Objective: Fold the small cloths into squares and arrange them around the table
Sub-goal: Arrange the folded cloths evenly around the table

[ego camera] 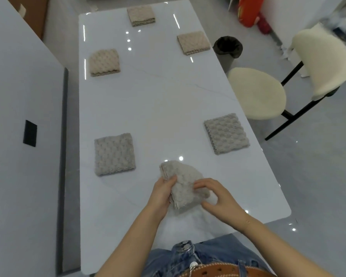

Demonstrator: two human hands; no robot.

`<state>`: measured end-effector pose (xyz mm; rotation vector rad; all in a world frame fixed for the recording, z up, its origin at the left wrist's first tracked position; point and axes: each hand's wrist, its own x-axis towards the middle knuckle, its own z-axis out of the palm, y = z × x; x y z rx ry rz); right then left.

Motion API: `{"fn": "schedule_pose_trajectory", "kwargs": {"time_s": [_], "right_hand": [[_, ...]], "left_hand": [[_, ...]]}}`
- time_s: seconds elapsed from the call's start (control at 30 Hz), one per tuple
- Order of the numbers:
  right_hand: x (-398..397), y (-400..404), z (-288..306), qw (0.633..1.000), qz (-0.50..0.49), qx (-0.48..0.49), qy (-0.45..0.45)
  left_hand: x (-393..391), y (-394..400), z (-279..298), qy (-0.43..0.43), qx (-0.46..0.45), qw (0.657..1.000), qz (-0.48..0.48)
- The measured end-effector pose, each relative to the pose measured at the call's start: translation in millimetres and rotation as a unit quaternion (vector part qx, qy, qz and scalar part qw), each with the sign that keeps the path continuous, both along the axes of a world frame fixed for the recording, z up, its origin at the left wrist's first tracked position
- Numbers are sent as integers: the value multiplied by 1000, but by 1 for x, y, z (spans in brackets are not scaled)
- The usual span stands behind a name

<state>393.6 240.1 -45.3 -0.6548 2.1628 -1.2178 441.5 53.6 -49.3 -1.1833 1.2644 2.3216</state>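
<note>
A grey textured cloth, partly folded and bunched, is held just above the near end of the white table. My left hand grips its left side with the thumb on top. My right hand pinches its right edge. Two folded grey squares lie near me, one at the left and one at the right. Three folded beige squares lie farther off: at the left, at the right and at the far end.
A cream chair with black legs stands right of the table. A black-lined bin sits by the far right edge. A white wall panel runs along the left. Red bags stand on the floor at the back.
</note>
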Motion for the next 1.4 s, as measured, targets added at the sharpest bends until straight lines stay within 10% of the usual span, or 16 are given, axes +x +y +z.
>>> {"fn": "schedule_pose_trajectory", "kwargs": {"time_s": [0.17, 0.43, 0.73, 0.97, 1.4], "right_hand": [[-16, 7, 5, 942, -241, -11, -234], [-28, -7, -4, 794, -159, -191, -555], [-11, -5, -43, 911, -189, -40, -364], [2, -4, -64, 907, -223, 9, -358], [8, -7, -81, 948, -201, 197, -149]], "left_hand": [[5, -8, 12, 34, 6, 999, -39], [16, -11, 8, 82, 112, 989, -42], [47, -1, -38, -11, -14, 999, -47], [50, 6, -59, -73, -293, 950, -84], [42, -3, -64, -75, -467, 875, -105]]}}
